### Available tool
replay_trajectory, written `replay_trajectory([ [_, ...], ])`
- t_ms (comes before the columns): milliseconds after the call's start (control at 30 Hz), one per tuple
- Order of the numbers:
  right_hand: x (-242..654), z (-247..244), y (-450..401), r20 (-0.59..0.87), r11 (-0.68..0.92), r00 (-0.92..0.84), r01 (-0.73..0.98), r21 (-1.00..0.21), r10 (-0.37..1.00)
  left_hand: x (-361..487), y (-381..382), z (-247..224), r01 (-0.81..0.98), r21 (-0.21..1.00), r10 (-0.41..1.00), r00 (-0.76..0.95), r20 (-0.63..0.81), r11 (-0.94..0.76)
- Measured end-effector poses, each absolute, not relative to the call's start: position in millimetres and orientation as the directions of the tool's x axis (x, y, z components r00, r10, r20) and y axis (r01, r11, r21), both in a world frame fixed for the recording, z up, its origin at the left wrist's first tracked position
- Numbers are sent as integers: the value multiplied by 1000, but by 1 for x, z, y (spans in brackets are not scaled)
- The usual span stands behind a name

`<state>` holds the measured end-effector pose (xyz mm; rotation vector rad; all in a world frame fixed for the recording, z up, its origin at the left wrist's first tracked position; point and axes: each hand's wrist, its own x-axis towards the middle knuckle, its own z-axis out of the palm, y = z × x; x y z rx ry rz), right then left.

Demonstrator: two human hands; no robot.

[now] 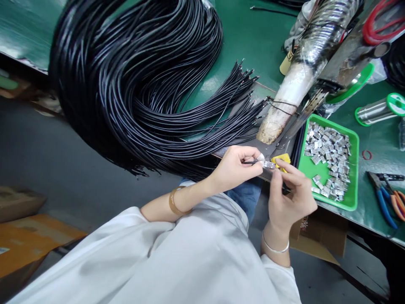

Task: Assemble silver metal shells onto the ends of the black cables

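My left hand (238, 166) pinches the end of a black cable (249, 162) between thumb and fingertips. At that end sits a small silver metal connector (269, 165), which my right hand (291, 192) holds from the other side between thumb and fingers. Right behind the connector is a yellow piece (282, 161), partly hidden by my right fingers. A large bundle of black cables (133, 84) lies to the left, several stripped ends pointing towards the white duct (281, 101). Beside my right hand, a green tray (355, 169) holds many silver connectors (329, 147).
On the green table (240, 33), a solder spool (379, 110) stands at the right. Blue-handled pliers (382, 202), an orange-handled tool (398, 202) and a red ring (367, 155) lie nearby. Red-handled scissors (379, 25) are at the upper right. Cardboard boxes (34, 240) are at the lower left.
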<state>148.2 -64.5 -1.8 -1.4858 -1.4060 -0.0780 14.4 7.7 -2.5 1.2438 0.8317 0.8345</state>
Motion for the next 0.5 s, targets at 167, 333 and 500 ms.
replay_trajectory([
  [167,159,8,-69,767,433,459,639,-636,448,14,5,-2,-61,991,886,458,-77,118],
  [333,155,8,-71,661,259,493,655,-710,566,13,3,1,-62,993,890,452,-65,104],
  [500,150,3,-70,691,218,208,852,-475,692,14,1,0,-67,993,893,447,-55,94],
])
